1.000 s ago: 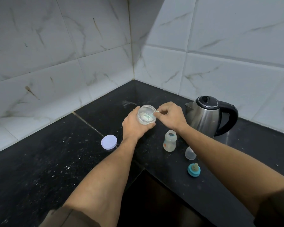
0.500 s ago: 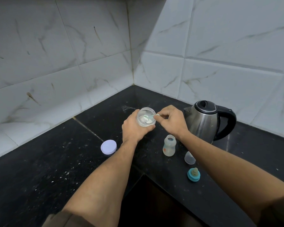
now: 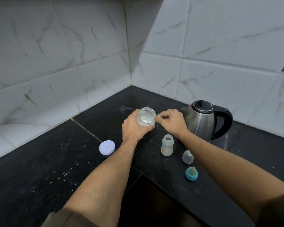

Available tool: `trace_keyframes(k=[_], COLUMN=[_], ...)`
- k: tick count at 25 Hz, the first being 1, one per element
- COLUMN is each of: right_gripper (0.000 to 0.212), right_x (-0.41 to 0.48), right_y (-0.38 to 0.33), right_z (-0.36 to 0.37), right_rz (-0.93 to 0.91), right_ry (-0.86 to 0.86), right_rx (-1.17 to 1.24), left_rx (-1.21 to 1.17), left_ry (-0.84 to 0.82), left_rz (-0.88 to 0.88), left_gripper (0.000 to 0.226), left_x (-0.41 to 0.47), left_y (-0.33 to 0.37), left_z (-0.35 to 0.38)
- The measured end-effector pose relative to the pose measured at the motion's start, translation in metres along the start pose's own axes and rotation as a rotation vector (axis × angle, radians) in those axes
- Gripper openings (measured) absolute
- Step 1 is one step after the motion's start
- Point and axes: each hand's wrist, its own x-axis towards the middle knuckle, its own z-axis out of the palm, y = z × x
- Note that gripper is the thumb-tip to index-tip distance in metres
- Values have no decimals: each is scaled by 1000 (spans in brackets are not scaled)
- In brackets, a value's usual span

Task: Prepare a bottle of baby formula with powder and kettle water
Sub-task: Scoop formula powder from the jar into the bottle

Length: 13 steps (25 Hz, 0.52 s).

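Counter (image 3: 39, 177): black, L-shaped, speckled white. Steel kettle (image 3: 202, 122) stands by the back edge of the right run, lid closed. Left hand (image 3: 134, 128) has fingers wrapped around the open powder jar (image 3: 146, 117), near the inner back corner. Right hand (image 3: 172, 122) has fingers pinching the scoop (image 3: 148, 119) handle, bowl inside the jar. Baby bottle (image 3: 167, 145) stands upright and uncapped, nearer the front edge than the jar. Jar lid (image 3: 107, 147) lies flat on the left run. Clear cap (image 3: 188, 156) and teal nipple ring (image 3: 191, 173) sit toward the front edge.
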Motion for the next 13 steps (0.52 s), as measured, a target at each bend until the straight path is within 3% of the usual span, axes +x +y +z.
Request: trace_keyframes(k=[13], right_gripper=[18], right_x=[3], right_y=[2], right_z=[-7], right_rz=[510], right_ry=[-2], right_rx=[516], left_rx=[26], left_ry=[-27], left_rz=[-27], left_gripper=[70], left_x=[-2], left_y=[0], left_z=[5])
